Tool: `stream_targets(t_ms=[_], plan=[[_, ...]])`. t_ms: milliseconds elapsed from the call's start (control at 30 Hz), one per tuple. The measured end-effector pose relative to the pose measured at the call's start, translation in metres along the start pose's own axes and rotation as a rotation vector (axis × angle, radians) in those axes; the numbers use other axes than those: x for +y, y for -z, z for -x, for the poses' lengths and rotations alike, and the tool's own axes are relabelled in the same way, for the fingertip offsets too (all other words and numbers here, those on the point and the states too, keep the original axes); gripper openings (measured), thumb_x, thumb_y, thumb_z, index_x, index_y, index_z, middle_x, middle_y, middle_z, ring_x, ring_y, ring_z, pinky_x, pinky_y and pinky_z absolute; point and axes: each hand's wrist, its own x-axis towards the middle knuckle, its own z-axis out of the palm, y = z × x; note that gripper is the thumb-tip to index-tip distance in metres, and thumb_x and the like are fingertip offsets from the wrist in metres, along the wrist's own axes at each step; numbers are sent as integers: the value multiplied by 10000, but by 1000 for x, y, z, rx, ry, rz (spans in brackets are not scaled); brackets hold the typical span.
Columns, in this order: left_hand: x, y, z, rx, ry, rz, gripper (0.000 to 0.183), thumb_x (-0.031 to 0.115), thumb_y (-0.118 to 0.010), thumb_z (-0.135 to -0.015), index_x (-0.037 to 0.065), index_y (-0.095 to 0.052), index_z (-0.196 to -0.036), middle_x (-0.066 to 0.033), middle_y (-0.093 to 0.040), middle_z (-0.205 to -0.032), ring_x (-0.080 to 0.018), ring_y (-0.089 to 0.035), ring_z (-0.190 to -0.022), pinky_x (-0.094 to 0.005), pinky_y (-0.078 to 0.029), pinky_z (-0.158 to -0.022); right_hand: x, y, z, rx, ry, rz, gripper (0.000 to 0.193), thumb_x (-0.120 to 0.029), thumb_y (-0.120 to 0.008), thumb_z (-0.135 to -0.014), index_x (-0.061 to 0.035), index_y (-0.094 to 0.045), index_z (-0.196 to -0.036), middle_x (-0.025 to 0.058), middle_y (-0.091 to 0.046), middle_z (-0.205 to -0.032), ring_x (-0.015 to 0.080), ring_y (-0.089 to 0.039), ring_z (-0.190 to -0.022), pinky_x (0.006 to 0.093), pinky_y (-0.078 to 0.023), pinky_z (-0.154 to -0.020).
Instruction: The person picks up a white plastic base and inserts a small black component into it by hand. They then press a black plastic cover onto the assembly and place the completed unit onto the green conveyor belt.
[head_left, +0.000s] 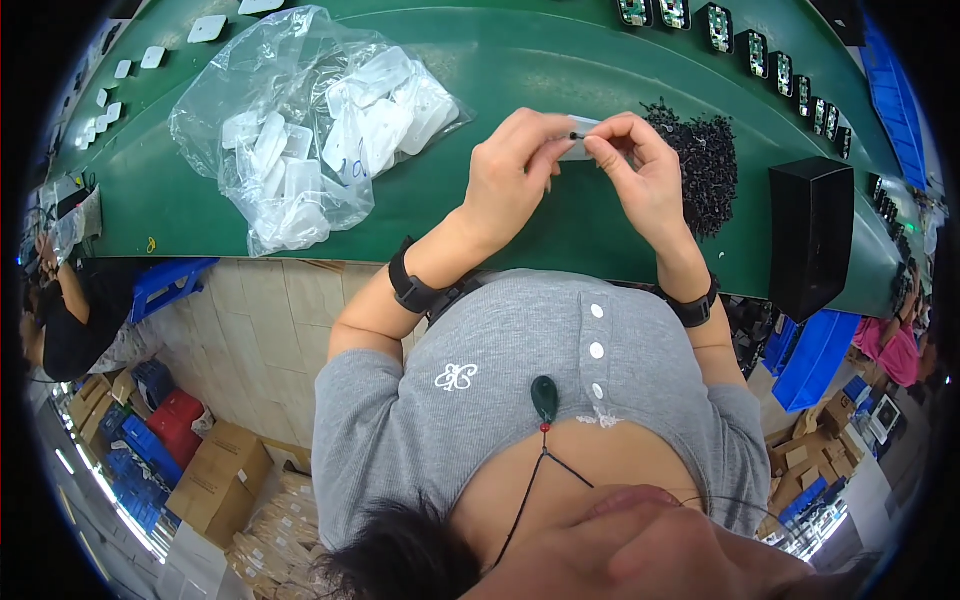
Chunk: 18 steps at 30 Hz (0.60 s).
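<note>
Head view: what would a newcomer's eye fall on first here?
Likely the big clear bag of white pieces, left on the green table. Then the left hand and right hand, close together mid-table at a small black part. Right of them lies a dark heap.

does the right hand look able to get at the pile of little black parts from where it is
Probably yes: the pile of black parts lies just to the right of the right hand, with nothing visible blocking it, though its fingertips seem busy at a small black piece.
</note>
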Motion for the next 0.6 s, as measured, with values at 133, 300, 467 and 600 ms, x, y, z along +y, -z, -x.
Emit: stream_targets(t_ms=[133, 300, 467, 600], plan=[[-5, -2, 1, 74, 221, 410, 158, -23, -601, -892, -32, -612, -1050, -75, -637, -864, -135, -647, -672, -250, -540, -584, -7, -4, 1, 77, 108, 192, 85, -89, -684, -868, -25, -638, -899, -12, -577, -823, 61, -494, -716, 204, -379, -636], [-13, 5, 3, -102, 337, 454, 136, 24, -589, -935, -58, -591, -1044, -92, -634, -942, -167, -673, -791, -265, -562, -696, -5, -12, 1, 130, 185, 278, 92, -101, -705, -835, -40, -645, -871, -7, -559, -779, 80, -475, -680, 224, -344, -596], [-11, -1, 3, -10, 164, 400, 81, 32, -607, -922, -49, -607, -935, -79, -613, -931, -149, -660, -731, -249, -545, -657, -1, -14, 0, 92, 41, 83, 108, -111, -715, -838, -42, -632, -826, -30, -535, -758, 67, -458, -673, 219, -349, -596], [-10, -1, 2, 34, 112, 399, 85, 28, -626, -904, -43, -611, -861, -68, -599, -891, -123, -640, -665, -223, -508, -584, 1, -16, 4, 119, -51, 67, 172, -138, -749, -814, -50, -625, -893, -28, -538, -820, 67, -461, -722, 217, -356, -625]])
